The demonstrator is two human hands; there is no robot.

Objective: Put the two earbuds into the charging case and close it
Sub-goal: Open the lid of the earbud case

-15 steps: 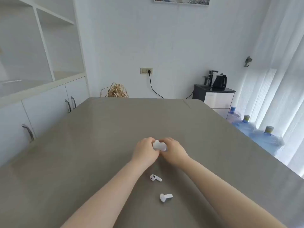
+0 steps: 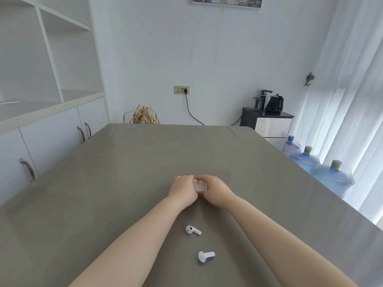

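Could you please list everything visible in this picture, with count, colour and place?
Charging case: one, white, held between both hands at mid-table.
Earbuds: two, white, lying apart on the table between the forearms, one farther, one nearer.
Table: one, grey-brown, fills the foreground.
Cabinet with shelves: one, white, left wall.
Wall socket: one, beige, with black cable, back wall.
Kettle: one, black, on a dark stand at right.
Water bottles: three, blue, floor at right.
Left hand: grip on the case.
Right hand: grip on the case.
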